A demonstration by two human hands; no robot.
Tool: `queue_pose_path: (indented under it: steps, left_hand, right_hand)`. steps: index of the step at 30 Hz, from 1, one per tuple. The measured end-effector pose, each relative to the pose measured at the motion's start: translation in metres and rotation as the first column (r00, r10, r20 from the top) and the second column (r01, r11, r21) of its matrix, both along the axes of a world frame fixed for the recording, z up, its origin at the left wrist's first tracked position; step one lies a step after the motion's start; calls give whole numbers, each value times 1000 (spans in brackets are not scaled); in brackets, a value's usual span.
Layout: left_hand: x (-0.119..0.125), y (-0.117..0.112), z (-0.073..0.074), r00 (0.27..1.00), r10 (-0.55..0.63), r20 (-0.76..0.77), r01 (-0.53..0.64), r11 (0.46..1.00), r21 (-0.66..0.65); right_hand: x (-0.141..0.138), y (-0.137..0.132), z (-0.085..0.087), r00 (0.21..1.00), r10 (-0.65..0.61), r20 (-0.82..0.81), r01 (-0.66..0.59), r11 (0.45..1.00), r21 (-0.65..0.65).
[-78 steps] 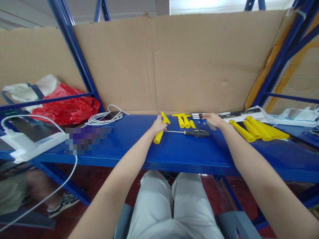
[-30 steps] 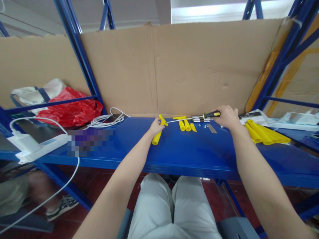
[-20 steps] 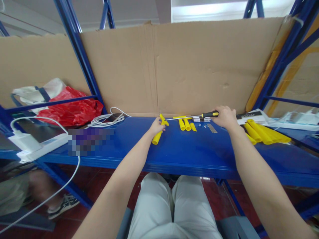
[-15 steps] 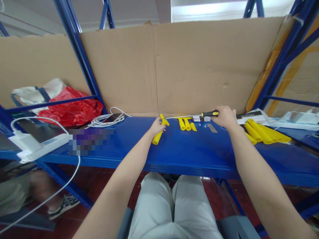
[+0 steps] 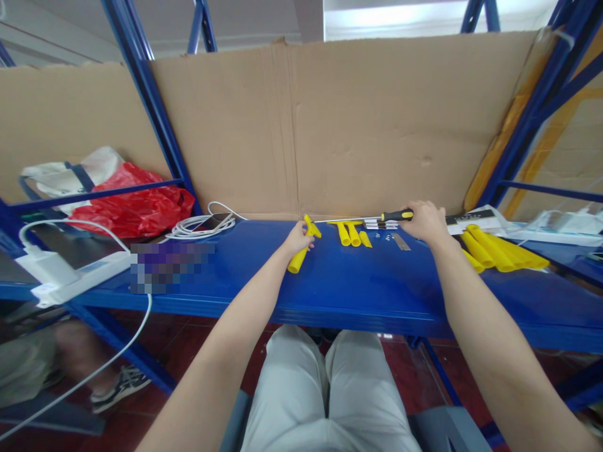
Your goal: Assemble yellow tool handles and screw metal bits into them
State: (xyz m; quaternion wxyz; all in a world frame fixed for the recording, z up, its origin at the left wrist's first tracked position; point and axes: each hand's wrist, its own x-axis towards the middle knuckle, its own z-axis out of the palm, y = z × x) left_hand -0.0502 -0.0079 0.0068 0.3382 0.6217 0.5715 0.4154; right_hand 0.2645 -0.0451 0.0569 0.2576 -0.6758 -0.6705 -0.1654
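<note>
My left hand point(image 5: 296, 237) is closed round a yellow plastic handle piece point(image 5: 298, 258) that rests on the blue shelf point(image 5: 330, 289). My right hand point(image 5: 425, 222) grips the black and yellow handle of a screwdriver point(image 5: 398, 215), held level just above the shelf. Its thin shaft points left, and the tip sits at the top end of the yellow piece. Between my hands lie a few short yellow parts point(image 5: 351, 233), some small screws and a flat metal strip point(image 5: 401, 242).
Several long yellow tubes point(image 5: 499, 253) lie at the right beside a ruler-like bar point(image 5: 471, 218). A coiled white cable with a phone point(image 5: 202, 225), a red bag point(image 5: 127, 204) and a white power strip point(image 5: 70, 276) are at the left. Cardboard backs the shelf.
My right hand picked the screwdriver up off the shelf and brought its tip left to the yellow piece in my left hand. In the last half second almost nothing moved.
</note>
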Motion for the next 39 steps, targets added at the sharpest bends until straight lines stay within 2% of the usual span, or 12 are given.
queue_pose_path:
  steps: [8,15,32,39]
  left_hand:
    - [1,-3,2,1000,-8,-8,8,1000,-2]
    - [0,0,0,1000,3,-12,-3,1000,4]
    - [2,-4,3,1000,-4,-4,4,1000,-8]
    - [2,-1,1,1000,-10,-1,10,1000,-9]
  right_hand:
    - [-5,-6,4,1000,-24,7,24,999,-44]
    - [1,-2,2,999,3,-42,-4,1000,-24]
    - [1,0,2,1000,-16,-9,16,999,-41]
    - [4,7,-5,1000,-13,26,12,998,56]
